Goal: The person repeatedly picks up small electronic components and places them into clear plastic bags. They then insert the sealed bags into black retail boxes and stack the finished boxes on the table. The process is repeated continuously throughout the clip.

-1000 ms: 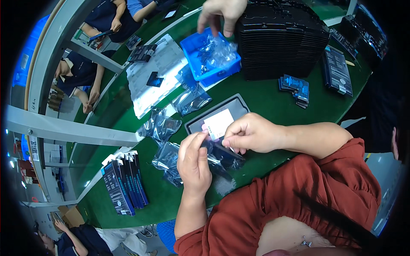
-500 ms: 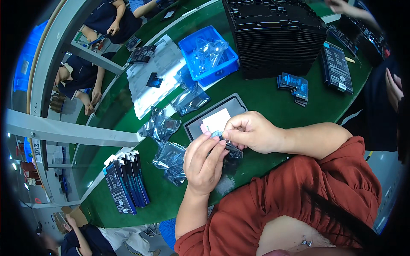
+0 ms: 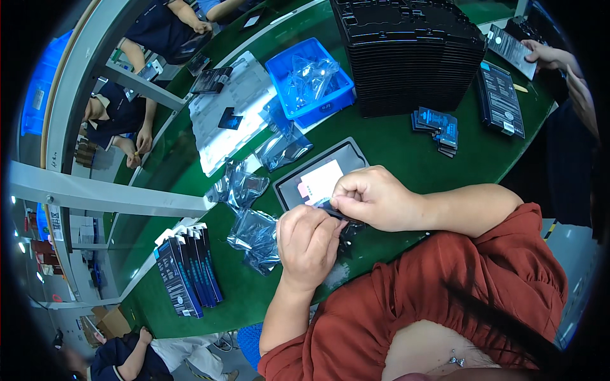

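My left hand [image 3: 309, 244] and my right hand [image 3: 372, 198] meet over the near edge of a grey tray [image 3: 353, 150]. Both are closed, thumbs and fingertips pinching a small dark, shiny piece [image 3: 326, 206], mostly covered by the fingers; its kind cannot be made out. Inside the tray lies a white card [image 3: 323, 180] with a pink part at its left. Left of the tray, crumpled silvery plastic bags [image 3: 251, 232] reach close to my left hand. Several small dark cards [image 3: 438, 130] form a loose pile beyond my right hand.
A tall stack of black plastic trays [image 3: 413, 70] stands at the back, beside a blue bin [image 3: 346, 95] of clear bags. Dark flat boxes [image 3: 187, 273] lean together at left. Another dark box [image 3: 502, 98] lies at right, near a co-worker's hand [image 3: 546, 56]. A metal frame [image 3: 114, 193] crosses the left side.
My left fingers have curled in and hide more of the held piece; my right hand has hardly moved. At the right, a co-worker's hand now holds a flat grey box.
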A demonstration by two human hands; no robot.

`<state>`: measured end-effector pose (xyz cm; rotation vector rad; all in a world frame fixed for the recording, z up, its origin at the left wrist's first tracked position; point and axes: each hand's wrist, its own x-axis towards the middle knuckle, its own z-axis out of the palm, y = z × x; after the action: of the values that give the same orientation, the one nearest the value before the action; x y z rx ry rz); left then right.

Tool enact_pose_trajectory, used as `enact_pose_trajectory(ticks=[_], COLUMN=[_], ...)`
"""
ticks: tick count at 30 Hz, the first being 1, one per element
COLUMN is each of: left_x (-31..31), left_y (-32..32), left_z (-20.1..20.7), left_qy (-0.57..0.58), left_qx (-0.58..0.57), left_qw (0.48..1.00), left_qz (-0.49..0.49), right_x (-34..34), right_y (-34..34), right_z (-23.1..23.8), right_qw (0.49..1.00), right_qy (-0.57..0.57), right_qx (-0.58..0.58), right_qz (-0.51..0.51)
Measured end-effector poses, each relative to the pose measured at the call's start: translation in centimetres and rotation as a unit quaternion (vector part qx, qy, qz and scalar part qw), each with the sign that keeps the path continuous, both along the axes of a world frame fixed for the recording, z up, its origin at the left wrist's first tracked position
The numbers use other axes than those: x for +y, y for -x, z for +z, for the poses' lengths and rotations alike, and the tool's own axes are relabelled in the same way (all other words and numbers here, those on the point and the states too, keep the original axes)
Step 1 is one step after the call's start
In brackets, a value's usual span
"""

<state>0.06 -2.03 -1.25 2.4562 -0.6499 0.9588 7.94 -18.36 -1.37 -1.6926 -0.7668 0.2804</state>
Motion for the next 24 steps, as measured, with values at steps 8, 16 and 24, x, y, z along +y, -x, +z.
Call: enact_pose_trajectory(ticks=[8, 16, 24], left_x=[0.8, 2.2, 1.0], left_y=[0.6, 0.2, 0.6], left_z=[1.4, 0.7, 1.0], left_qy=[0.010, 0.058, -0.007], left_qx=[0.058, 0.096, 0.053], left_qw=[0.998, 0.992, 0.998], left_qz=[-0.037, -0.064, -0.042], right_x=[-0.7, -0.9, -0.9], right_y=[-1.4, -1.8, -1.4], right_z=[-0.2, 0.0, 0.1], right_qw=[0.977, 0.957, 0.981], right_qy=[0.063, 0.095, 0.018], right_qx=[-0.204, -0.270, -0.148], right_qz=[0.019, 0.045, 0.125])
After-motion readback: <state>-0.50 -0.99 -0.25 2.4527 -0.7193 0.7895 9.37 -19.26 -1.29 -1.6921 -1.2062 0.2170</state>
